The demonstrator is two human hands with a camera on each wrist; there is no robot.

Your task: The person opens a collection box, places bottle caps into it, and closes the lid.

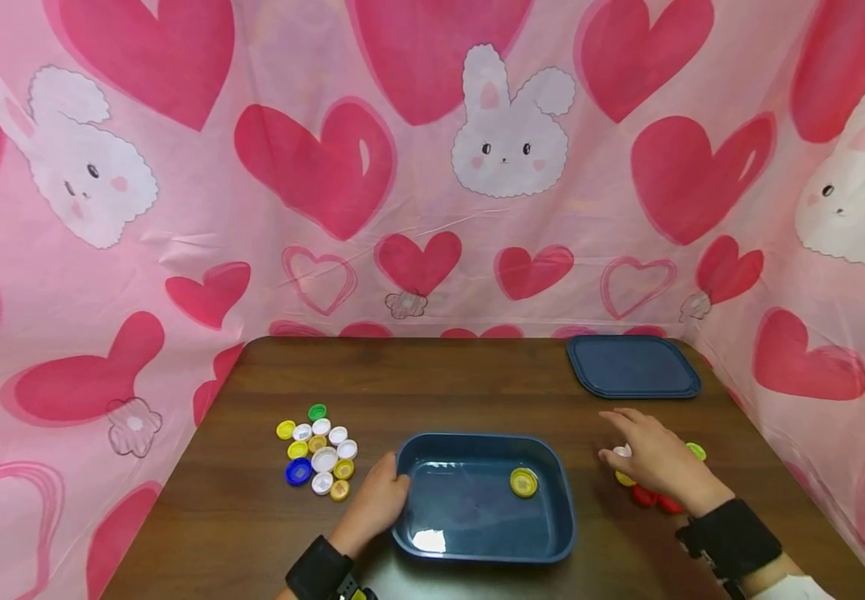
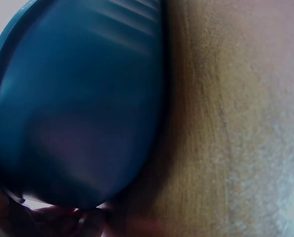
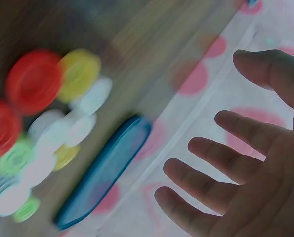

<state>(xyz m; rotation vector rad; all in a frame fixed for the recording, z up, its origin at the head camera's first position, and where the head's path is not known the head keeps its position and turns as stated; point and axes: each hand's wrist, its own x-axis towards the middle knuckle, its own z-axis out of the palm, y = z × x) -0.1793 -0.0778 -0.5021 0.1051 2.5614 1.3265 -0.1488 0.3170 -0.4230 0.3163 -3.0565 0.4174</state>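
Observation:
A dark blue rectangular plastic box (image 1: 485, 542) stands on the table with one yellow bottle cap (image 1: 523, 482) inside it, toward the right. My left hand (image 1: 380, 498) grips the box's left rim, thumb over the edge; in the left wrist view the fingers (image 2: 90, 222) curl at the box's end. My right hand (image 1: 650, 454) is over the right-hand group of bottle caps, fingers spread and holding nothing. It hides part of that group in the head view. The right wrist view shows red caps (image 3: 34, 81), a yellow cap (image 3: 79, 75), and several white and green ones.
At the back right of the table (image 1: 402, 367) lies a dark blue lid (image 1: 633, 367). Several white, yellow, blue and green caps (image 1: 323, 459) lie grouped left of the box. A pink cloth (image 1: 432, 208) with hearts and rabbits hangs behind and beside the table.

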